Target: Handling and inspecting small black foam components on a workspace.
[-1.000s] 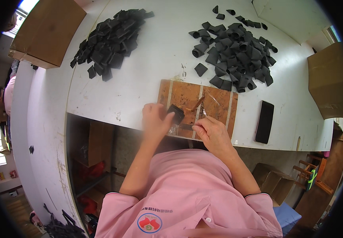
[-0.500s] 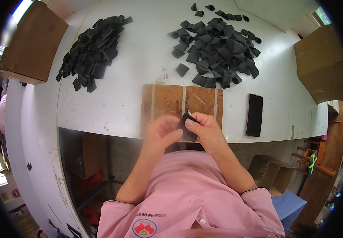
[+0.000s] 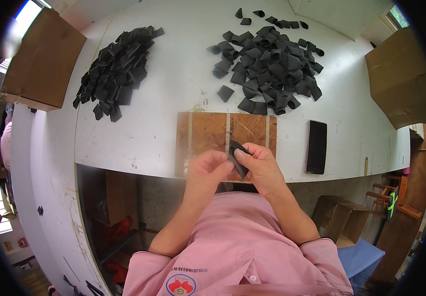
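Note:
In front of my body, over the near part of a brown wooden board [image 3: 208, 129], I hold a small black foam-like sleeve [image 3: 240, 167]. My right hand [image 3: 263, 170] pinches it between thumb and fingers on its right side. On the other side my left hand [image 3: 207, 168] has its thumb and fingertips closed at the sleeve's left edge. The fingers hide part of the piece. Beyond the board lies a heap of similar black sleeves [image 3: 277, 64], many of them puffed into tubes. A second heap of flatter black pieces [image 3: 119, 69] lies at the far left.
A black phone [image 3: 316, 147] lies right of the board. Cardboard boxes stand at the table's left [image 3: 43, 61] and right [image 3: 400, 76] sides. Several loose sleeves [image 3: 287, 23] are scattered at the back. Below the table's front edge stands an open carton [image 3: 341, 219].
The sleeve has turned from facing flat toward me to a narrower, slanted position. My hands stay close together around it. The view has shifted slightly.

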`<state>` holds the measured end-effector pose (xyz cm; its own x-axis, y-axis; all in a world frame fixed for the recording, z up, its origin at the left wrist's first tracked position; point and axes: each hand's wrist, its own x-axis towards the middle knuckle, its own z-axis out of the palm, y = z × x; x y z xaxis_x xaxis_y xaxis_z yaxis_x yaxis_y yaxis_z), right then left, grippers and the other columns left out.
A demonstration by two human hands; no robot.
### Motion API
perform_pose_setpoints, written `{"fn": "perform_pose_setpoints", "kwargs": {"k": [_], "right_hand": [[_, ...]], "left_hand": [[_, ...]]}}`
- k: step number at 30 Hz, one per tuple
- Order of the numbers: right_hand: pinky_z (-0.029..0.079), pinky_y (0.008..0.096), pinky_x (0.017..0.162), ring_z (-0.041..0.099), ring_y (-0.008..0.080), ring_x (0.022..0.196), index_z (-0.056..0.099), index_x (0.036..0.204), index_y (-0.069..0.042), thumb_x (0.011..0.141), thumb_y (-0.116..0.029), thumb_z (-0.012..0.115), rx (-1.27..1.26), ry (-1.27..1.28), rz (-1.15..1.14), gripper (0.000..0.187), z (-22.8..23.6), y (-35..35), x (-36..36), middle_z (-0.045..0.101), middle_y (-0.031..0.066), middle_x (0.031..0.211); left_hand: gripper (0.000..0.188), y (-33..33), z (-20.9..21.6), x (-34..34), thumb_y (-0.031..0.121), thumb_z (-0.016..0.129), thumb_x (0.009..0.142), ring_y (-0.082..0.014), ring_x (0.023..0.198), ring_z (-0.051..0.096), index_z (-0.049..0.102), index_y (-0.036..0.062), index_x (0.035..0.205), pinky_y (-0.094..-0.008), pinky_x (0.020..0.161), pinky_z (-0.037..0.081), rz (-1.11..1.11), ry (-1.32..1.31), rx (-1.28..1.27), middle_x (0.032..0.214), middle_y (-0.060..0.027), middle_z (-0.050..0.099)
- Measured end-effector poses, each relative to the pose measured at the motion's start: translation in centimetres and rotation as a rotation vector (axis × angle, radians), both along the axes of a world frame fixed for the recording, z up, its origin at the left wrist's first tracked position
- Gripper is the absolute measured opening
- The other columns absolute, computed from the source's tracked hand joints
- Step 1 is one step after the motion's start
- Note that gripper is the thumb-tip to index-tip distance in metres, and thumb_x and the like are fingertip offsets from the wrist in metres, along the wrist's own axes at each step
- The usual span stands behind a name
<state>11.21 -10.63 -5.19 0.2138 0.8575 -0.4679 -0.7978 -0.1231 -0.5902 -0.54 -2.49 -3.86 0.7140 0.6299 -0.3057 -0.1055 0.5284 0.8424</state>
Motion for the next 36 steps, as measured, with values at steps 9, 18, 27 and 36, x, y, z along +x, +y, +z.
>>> {"fn": "perform_pose_setpoints", "kwargs": {"k": [9,18,27,36], "right_hand": [[0.043,0.0304,0.055,0.051,0.0223,0.067,0.059,0.081,0.001,0.065,0.002,0.064,0.148,-1.511,-0.168,0.017,1.7,0.7,-1.2,0.052,0.0090,0.075],[0.042,0.0278,0.053,0.052,0.0192,0.064,0.058,0.076,0.001,0.068,0.000,0.060,0.057,-1.543,-0.224,0.008,2.0,1.7,-1.3,0.053,0.0067,0.071],[0.034,0.0200,0.052,0.042,0.0075,0.060,0.053,0.077,-0.003,0.082,-0.018,0.059,0.199,0.093,0.163,0.016,2.5,1.1,-0.9,0.048,0.0002,0.071],[0.030,0.0167,0.047,0.038,0.0028,0.051,0.051,0.074,-0.006,0.087,-0.028,0.052,0.308,-0.547,0.237,0.026,8.2,5.3,2.3,0.043,-0.0054,0.059]], "left_hand": [[0.006,-0.9,0.1,0.0,-0.002,0.059,0.077,-0.0042,0.059,0.051,0.056,-0.0005,0.081,-0.0197,0.051,0.041,0.158,0.284,0.872,0.069,0.0014,0.058],[0.015,0.8,2.5,-0.8,-0.007,0.055,0.076,-0.0011,0.042,0.036,0.052,-0.0018,0.089,-0.0155,0.037,0.026,0.152,-0.289,-0.361,0.069,-0.0023,0.054],[0.017,-0.7,1.2,-1.0,-0.005,0.052,0.076,-0.0065,0.056,0.051,0.052,-0.0005,0.093,-0.0184,0.047,0.040,0.388,0.268,0.986,0.079,-0.0051,0.057],[0.023,3.7,6.1,-0.7,-0.003,0.037,0.082,-0.0030,0.031,0.035,0.044,-0.0064,0.103,-0.0172,0.029,0.024,-0.068,-0.801,-0.784,0.088,-0.0204,0.057]]}}
